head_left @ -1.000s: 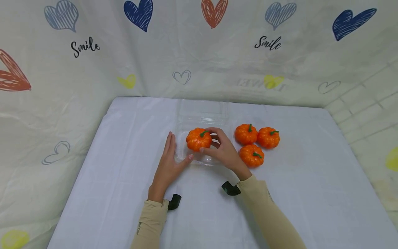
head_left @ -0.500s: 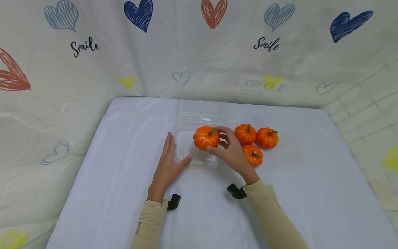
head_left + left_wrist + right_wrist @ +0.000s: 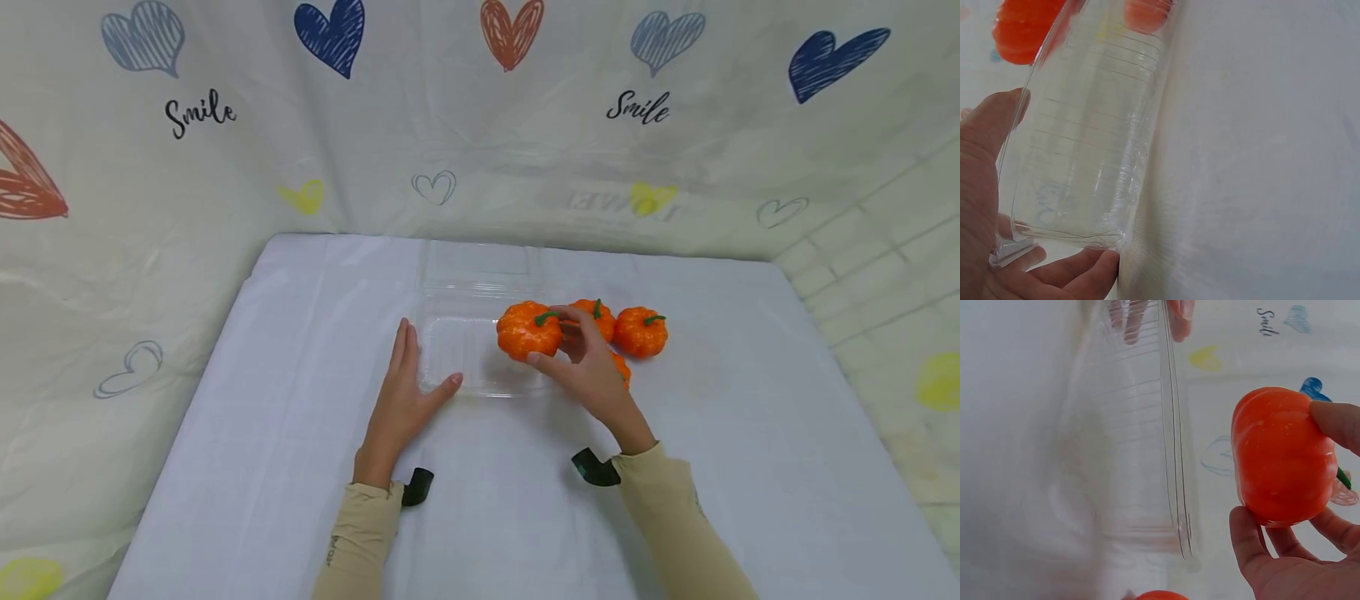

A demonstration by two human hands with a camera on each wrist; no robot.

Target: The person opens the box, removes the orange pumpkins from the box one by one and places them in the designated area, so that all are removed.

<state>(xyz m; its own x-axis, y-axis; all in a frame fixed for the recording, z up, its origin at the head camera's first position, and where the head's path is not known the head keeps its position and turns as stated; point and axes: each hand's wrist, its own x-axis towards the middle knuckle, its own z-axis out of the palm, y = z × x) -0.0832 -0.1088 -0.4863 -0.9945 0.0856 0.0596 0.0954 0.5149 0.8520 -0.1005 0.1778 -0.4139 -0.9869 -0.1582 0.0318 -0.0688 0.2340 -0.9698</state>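
My right hand (image 3: 588,371) holds a small orange toy pumpkin (image 3: 528,332) with a green stem, thumb on one side and fingers on the other. In the right wrist view the pumpkin (image 3: 1282,456) is raised higher than the rim of a clear plastic clamshell box (image 3: 1172,456). The box (image 3: 465,354) lies with its lid (image 3: 480,262) folded back. My left hand (image 3: 397,408) rests against the box's near left corner, its fingers straight along the left side and its thumb at the front edge. In the left wrist view, the thumb (image 3: 1000,115) touches the rim.
Right of the box sit more toy pumpkins: one (image 3: 640,333) in full view, one (image 3: 598,315) and another (image 3: 621,368) partly hidden behind my right hand. A white cloth (image 3: 750,467) covers the table. A backdrop printed with hearts (image 3: 330,37) rises behind it.
My right hand has carried the pumpkin rightward, from over the middle of the box to over its right side, and now covers more of the pumpkins there. The left hand has stayed put.
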